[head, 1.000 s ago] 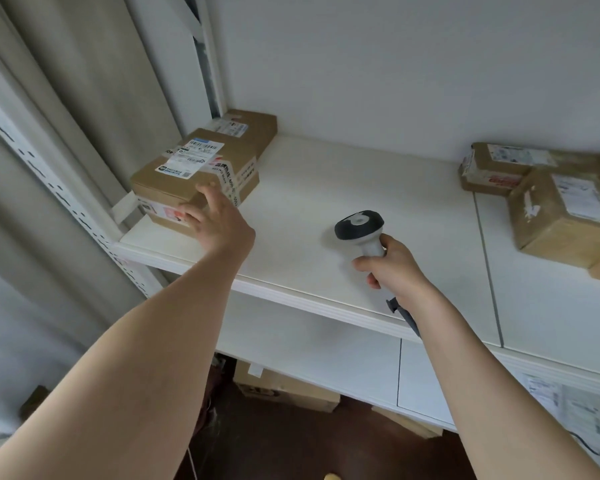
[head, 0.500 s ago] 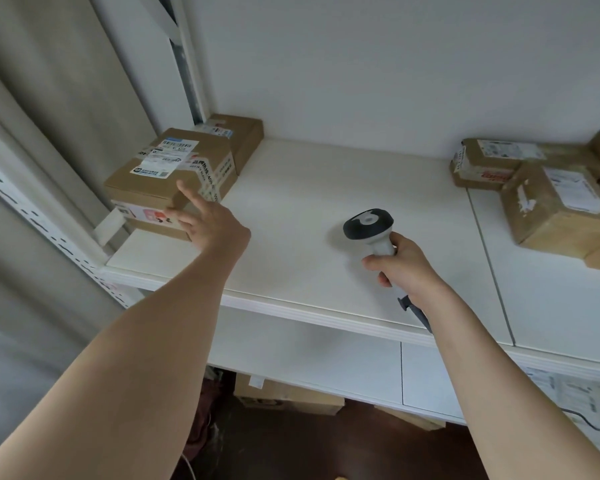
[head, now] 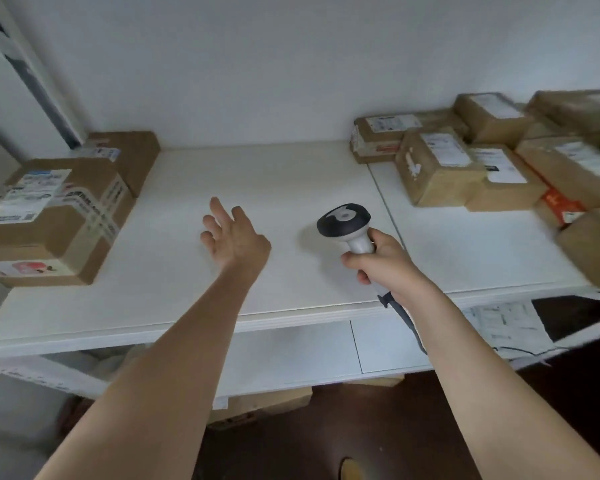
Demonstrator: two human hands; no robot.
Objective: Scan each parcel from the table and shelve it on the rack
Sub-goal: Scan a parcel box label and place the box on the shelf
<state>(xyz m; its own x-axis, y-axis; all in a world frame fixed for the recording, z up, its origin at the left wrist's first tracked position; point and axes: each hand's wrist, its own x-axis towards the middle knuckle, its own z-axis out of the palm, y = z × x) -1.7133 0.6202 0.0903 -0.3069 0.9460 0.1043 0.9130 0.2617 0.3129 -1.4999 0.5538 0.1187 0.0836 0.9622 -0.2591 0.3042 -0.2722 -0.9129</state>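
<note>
At the far left of the rack shelf [head: 291, 188] sits a taped cardboard parcel [head: 59, 220], label up, pushed toward the end so the middle stays free; a second parcel [head: 129, 154] lies behind it against the wall; the left hand [head: 234, 237] hovers over bare shelf, fingers [head: 219, 209] spread and holding nothing, apart from the parcel; the right hand [head: 383, 263] grips the barcode scanner [head: 347, 225] by its handle, head up, seemingly ready for another scan; labelled parcels [head: 440, 168] cluster at right.
</note>
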